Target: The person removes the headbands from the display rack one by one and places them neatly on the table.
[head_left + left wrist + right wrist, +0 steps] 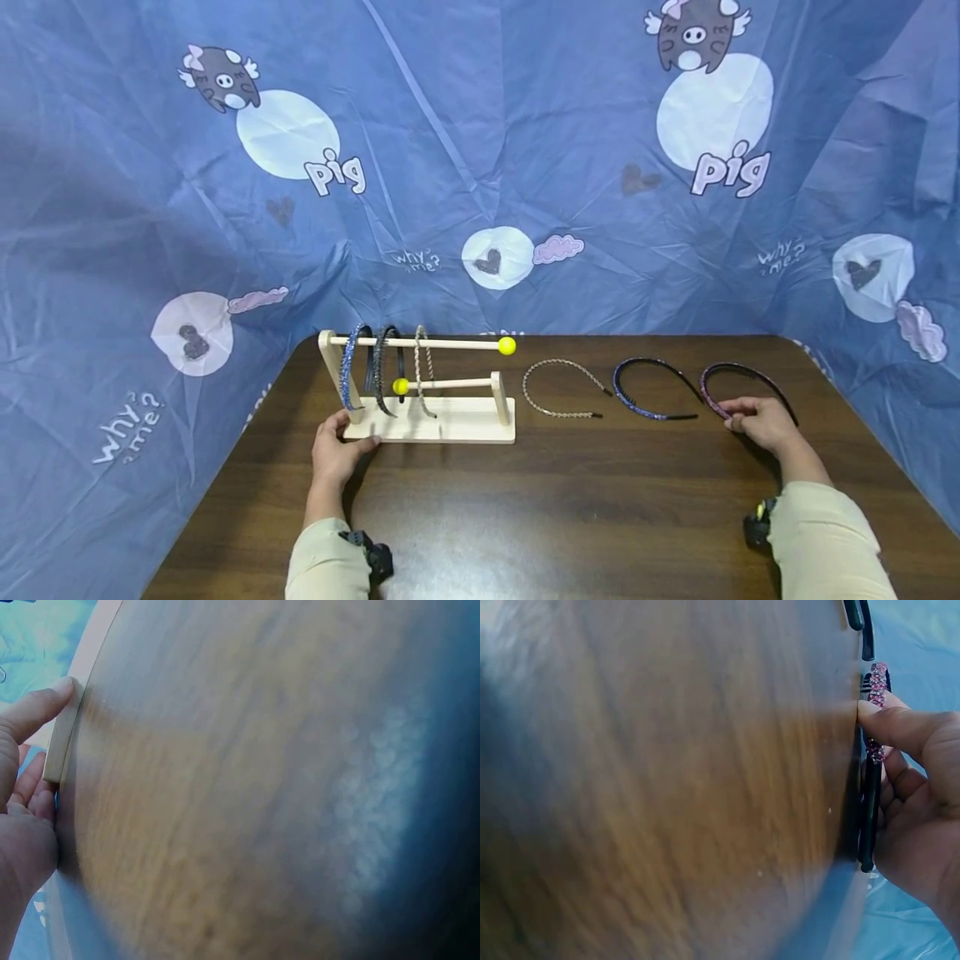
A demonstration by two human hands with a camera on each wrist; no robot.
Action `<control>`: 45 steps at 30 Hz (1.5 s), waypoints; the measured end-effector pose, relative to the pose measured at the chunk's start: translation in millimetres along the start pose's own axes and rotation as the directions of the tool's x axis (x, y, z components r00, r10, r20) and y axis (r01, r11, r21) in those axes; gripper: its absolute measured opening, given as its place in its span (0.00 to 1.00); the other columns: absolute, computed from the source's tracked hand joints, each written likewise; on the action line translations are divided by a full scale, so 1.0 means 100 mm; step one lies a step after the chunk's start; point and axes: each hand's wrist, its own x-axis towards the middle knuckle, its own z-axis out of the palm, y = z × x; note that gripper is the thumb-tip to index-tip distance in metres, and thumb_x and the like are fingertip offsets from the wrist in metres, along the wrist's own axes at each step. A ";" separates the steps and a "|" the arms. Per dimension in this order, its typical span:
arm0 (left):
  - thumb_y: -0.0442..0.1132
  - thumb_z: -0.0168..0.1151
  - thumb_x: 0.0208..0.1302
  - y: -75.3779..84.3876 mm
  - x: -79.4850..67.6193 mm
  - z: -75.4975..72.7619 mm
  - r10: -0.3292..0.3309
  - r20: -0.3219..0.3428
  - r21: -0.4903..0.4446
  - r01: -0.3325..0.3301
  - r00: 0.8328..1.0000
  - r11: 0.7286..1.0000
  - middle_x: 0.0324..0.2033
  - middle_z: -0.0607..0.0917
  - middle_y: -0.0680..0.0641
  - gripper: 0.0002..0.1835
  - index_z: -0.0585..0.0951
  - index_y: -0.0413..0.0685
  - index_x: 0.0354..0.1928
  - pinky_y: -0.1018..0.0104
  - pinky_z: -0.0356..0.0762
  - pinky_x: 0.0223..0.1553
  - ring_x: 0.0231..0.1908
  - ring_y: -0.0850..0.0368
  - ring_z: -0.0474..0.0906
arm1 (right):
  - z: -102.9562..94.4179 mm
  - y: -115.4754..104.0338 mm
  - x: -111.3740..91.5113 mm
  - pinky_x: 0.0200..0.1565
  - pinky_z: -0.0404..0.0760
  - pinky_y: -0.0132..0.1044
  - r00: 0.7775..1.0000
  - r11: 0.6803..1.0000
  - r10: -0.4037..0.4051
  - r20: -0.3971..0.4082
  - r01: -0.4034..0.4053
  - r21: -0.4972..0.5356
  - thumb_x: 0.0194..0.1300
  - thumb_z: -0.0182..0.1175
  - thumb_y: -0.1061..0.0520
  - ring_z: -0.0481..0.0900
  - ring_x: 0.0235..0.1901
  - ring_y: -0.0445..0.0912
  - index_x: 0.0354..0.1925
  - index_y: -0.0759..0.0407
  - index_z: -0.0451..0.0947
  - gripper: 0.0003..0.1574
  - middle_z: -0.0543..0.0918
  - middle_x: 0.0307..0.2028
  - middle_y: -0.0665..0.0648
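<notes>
A wooden headband rack (480, 429) with yellow ball tips stands at the left of the table. My left hand (335, 454) grips the left end of its base, thumb along the front edge, fingers round the side. On the rack's upper bar hang a blue headband (346, 375), a black one (378, 375) and a beige braided one (417, 367). Far to the right, my right hand (765, 425) pinches a pink glittery headband (705, 385) near one end, thumb in front. In the right wrist view, its pink stones (877, 679) show beside the thumb; some fingers are hidden behind it.
Between the rack and my right hand lie a beige braided headband (551, 412) and a blue one (618, 387). The brown wooden table (570, 500) ends at a blue patterned cloth (420, 192) hanging behind and at the sides.
</notes>
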 end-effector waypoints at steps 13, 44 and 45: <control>0.28 0.71 0.43 0.00 0.01 -0.01 0.018 0.014 0.009 -0.018 1.000 1.000 0.52 0.67 0.33 0.38 0.66 0.30 0.60 0.51 0.56 0.57 0.54 0.40 0.63 | -0.11 -0.22 -0.10 0.37 0.70 0.53 0.999 0.994 -0.012 -0.043 0.007 -0.110 0.60 0.58 0.60 0.76 0.35 0.61 0.50 0.76 0.71 0.24 0.80 0.33 0.67; 0.28 0.72 0.42 -0.03 0.02 -0.01 0.048 0.004 0.015 -0.048 0.999 0.999 0.50 0.69 0.34 0.37 0.68 0.31 0.58 0.53 0.57 0.57 0.53 0.40 0.64 | 0.55 -1.44 -0.26 0.34 0.74 0.27 0.982 0.920 -0.092 -0.164 0.147 0.363 0.63 0.58 0.62 0.74 0.36 0.44 0.60 0.69 0.66 0.28 0.77 0.43 0.70; 0.28 0.72 0.42 -0.02 0.03 -0.01 0.048 0.004 0.012 -0.048 0.999 0.999 0.50 0.69 0.34 0.37 0.68 0.31 0.58 0.53 0.56 0.57 0.53 0.40 0.64 | 0.58 -1.46 -0.26 0.35 0.73 0.27 0.981 0.917 -0.100 -0.164 0.154 0.367 0.63 0.58 0.62 0.74 0.37 0.45 0.59 0.68 0.66 0.28 0.77 0.43 0.70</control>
